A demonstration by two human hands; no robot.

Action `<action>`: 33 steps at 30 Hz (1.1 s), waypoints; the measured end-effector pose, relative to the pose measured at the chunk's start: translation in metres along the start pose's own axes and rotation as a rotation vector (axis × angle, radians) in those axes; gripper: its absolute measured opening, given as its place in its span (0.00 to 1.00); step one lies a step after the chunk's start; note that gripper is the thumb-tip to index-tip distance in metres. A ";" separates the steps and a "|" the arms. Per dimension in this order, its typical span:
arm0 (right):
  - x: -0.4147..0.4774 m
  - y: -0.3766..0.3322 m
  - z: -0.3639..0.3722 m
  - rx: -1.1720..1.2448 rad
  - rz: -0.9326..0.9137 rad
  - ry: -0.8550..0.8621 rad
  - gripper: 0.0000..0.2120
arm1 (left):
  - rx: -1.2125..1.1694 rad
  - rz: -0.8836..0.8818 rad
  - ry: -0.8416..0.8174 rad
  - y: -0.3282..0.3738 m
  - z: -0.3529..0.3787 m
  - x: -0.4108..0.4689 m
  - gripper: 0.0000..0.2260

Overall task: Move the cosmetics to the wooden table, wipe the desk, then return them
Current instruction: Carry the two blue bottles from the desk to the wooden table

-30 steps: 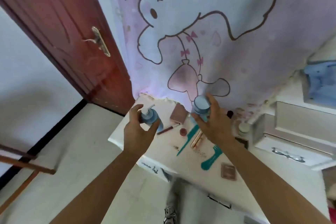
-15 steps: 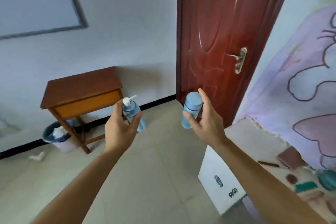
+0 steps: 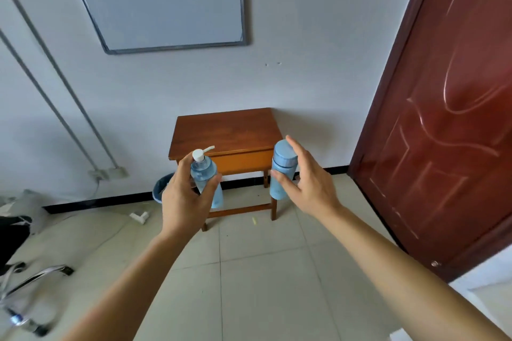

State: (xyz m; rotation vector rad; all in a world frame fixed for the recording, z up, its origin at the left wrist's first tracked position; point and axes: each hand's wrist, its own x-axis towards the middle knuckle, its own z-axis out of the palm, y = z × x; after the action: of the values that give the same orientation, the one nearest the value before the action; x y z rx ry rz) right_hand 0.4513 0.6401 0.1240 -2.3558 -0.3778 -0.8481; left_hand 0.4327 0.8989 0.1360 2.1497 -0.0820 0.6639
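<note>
The left hand grips a clear pump bottle round its middle. The right hand pinches a pale blue capped bottle between thumb and fairly straight fingers. Both bottles are upright in the air, short of the wooden table. That looser right-hand hold could let its bottle slip to the tiles, and either tall bottle could topple if set down near the table's front edge.

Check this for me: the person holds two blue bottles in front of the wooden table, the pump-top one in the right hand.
Wrong hand. The head view shows the pump-top bottle in the left hand; the right hand holds the capped bottle. The rest stands.
</note>
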 end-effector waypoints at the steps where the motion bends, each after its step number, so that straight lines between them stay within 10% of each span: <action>1: 0.013 0.003 0.015 0.006 -0.005 -0.011 0.35 | 0.000 -0.009 0.009 -0.010 0.005 0.014 0.23; 33: 0.474 0.255 0.482 0.112 0.346 -0.391 0.34 | -0.070 -0.313 -0.192 -0.349 0.250 0.575 0.20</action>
State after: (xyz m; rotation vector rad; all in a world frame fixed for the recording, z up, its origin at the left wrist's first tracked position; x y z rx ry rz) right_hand 1.1547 0.7709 0.0245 -2.3796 -0.1573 -0.1992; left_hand 1.1321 1.0271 0.0409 2.0937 0.1254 0.2695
